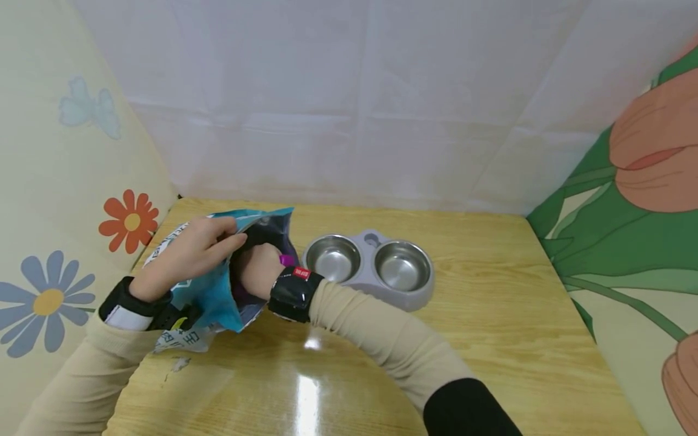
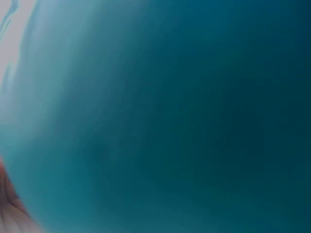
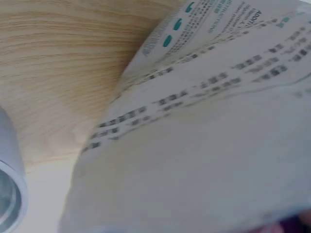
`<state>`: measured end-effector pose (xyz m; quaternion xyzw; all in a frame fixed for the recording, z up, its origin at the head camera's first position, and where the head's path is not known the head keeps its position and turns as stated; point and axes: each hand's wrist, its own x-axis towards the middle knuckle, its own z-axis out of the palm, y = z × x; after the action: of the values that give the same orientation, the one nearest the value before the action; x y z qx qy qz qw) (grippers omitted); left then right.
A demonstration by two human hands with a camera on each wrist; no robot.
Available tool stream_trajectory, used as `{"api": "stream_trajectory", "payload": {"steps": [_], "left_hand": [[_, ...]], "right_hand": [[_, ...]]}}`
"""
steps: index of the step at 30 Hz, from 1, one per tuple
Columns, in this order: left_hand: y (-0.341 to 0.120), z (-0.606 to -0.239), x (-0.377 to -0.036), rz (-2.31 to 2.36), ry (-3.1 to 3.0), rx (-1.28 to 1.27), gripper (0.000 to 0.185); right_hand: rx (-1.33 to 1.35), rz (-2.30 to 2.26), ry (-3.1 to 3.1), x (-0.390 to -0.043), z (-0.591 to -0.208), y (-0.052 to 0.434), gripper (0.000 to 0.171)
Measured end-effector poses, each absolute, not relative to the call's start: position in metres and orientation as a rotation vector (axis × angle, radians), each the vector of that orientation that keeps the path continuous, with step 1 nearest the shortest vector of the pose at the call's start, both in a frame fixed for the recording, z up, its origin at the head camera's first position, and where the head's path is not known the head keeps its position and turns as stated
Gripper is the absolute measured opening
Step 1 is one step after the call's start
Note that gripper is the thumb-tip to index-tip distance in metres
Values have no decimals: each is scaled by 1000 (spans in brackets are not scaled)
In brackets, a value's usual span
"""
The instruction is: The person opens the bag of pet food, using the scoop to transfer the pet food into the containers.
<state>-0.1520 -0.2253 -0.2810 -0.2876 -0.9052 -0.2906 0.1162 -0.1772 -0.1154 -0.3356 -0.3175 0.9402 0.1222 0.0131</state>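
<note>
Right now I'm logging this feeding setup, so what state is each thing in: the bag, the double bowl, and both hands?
Teal bag: open at the mouth, lying on the table.
Double bowl: upright, both steel cups look empty.
Left hand: grips the bag's upper edge, holding the mouth apart.
Right hand: reached inside the bag; fingers hidden, something purple shows beside it.
</note>
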Motion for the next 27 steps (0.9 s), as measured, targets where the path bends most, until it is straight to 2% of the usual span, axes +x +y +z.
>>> {"api": "stream_trajectory", "payload": {"steps": [9, 18, 27], "left_hand": [[-224, -282, -153, -860, -2658, -836, 30], [-221, -282, -156, -880, -2656, -859, 29], [-223, -284, -156, -890, -2683, -846, 29]], "right_hand": [[-803, 32, 2945, -178, -343, -118, 26], [-763, -22, 2934, -180, -346, -115, 27], [-1019, 267, 2925, -177, -347, -109, 23]]}}
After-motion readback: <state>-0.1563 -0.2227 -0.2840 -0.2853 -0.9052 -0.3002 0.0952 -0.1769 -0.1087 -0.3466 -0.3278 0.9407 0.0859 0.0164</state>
